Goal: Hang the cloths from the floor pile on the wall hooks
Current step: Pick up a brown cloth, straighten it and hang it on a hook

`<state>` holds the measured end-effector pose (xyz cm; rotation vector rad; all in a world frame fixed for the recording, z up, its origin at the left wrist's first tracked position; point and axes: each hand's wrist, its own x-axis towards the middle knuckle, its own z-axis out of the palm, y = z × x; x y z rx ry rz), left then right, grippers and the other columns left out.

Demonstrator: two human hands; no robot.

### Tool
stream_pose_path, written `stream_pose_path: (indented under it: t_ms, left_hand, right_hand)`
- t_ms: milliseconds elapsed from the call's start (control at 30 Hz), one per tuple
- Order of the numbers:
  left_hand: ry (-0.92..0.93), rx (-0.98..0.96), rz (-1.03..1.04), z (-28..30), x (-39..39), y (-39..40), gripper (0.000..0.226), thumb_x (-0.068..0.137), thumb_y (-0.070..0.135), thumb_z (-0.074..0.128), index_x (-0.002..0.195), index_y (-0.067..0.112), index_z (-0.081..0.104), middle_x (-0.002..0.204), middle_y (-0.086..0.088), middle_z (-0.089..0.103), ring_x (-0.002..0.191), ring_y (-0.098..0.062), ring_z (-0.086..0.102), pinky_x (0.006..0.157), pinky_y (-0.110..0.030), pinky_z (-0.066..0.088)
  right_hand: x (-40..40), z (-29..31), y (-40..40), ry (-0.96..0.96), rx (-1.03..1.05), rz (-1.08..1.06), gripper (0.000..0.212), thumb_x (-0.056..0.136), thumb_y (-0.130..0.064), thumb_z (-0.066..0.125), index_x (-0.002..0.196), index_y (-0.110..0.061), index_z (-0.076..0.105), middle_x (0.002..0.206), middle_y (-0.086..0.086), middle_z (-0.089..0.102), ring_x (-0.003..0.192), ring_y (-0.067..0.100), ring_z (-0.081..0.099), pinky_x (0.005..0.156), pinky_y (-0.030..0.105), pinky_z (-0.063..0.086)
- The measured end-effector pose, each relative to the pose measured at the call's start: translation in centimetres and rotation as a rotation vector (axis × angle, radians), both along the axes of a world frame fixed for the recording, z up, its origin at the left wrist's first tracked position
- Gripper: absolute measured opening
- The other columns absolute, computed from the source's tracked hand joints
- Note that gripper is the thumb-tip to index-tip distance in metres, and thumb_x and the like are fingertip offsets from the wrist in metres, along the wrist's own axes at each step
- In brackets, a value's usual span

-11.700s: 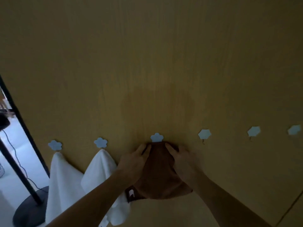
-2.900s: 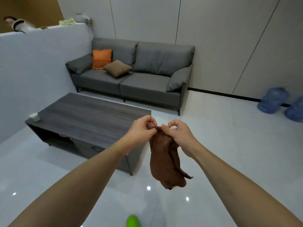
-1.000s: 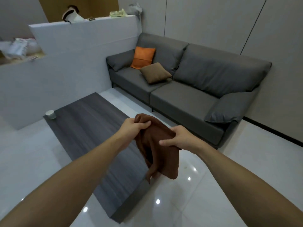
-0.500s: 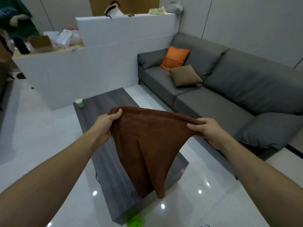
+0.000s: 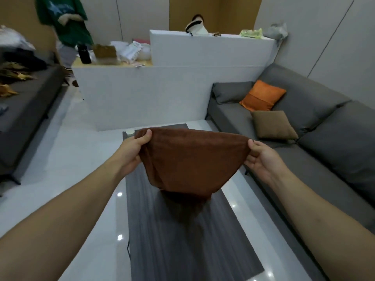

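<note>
Stretching brown cloth, left hand and right hand each in pinching grip, over dark table, grey sofa beside

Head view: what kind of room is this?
Likely a lounge or living-room area: a grey sofa with cushions, a low dark table, and a white partition with clutter behind it.

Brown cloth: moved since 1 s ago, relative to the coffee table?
Yes. The cloth was bunched between the hands off the table's right edge; now it is stretched wide between left hand and right hand, over the tabletop.
</note>
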<state>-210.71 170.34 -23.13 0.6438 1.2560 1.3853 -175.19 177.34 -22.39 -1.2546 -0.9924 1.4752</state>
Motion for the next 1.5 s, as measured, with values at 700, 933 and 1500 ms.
stream_pose_path:
  t_ms: [700,933,1500]
  left_hand:
    - [-0.152,-0.367,0.124,-14.0,3.0,-8.2,0.032,0.098,0.025,0.059,0.117,-0.001,0.066,0.117,-0.017,0.072,0.109,-0.032,0.07,0.093,-0.047,0.057]
    - [-0.219,-0.516,0.206,-20.0,8.8,-15.6,0.03,0.097,0.023,0.06,0.112,-0.002,0.067,0.113,-0.019,0.073,0.103,-0.034,0.072,0.089,-0.052,0.058]
    - [-0.148,-0.701,0.188,-28.0,5.5,-14.8,0.035,0.094,0.028,0.065,0.124,0.011,0.067,0.118,-0.006,0.073,0.117,-0.026,0.065,0.105,-0.046,0.048]
  right_hand:
    - [1.1,-17.4,-0.8,-0.135,-0.423,0.133,0.014,0.092,-0.012,0.053,0.1,-0.004,0.061,0.089,0.018,0.067,0.075,0.028,0.064,0.063,0.035,0.049]
    - [6.6,-23.6,-6.9,-0.195,-0.549,0.19,0.018,0.093,-0.013,0.057,0.105,-0.001,0.064,0.088,0.019,0.071,0.08,0.03,0.068,0.07,0.037,0.053]
    - [4.1,-27.8,-4.4,-0.306,-0.59,0.239,0.02,0.095,-0.016,0.063,0.11,-0.004,0.068,0.093,0.01,0.075,0.079,0.021,0.072,0.077,0.034,0.054]
